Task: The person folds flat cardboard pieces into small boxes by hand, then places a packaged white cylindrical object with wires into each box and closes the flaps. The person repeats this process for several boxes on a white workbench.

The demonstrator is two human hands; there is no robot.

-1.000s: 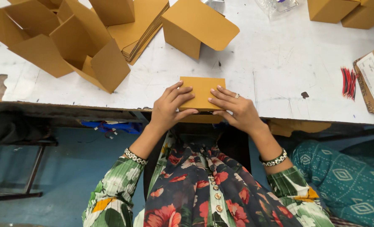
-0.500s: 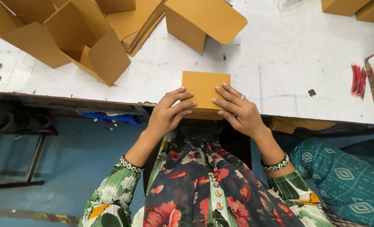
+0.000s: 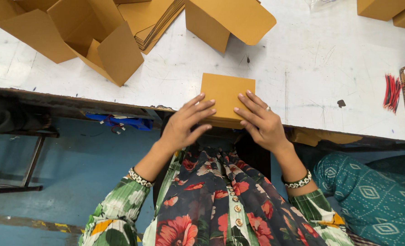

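Observation:
A small closed brown cardboard box (image 3: 226, 93) sits at the near edge of the white worktable (image 3: 302, 77). My left hand (image 3: 184, 124) holds its left near side, fingers spread over the top. My right hand (image 3: 260, 120) holds its right near side, fingers laid flat on the lid. Both wrists wear beaded bracelets.
An open cardboard box (image 3: 91, 38) with spread flaps lies at the back left, beside a stack of flat cardboard blanks (image 3: 154, 20). Another box (image 3: 227, 18) stands behind. More boxes (image 3: 389, 11) are at the back right. Red ties (image 3: 392, 91) lie at the right edge.
The small box and both hands appear lower and larger in view as the camera moved closer. The grip on the box is unchanged.

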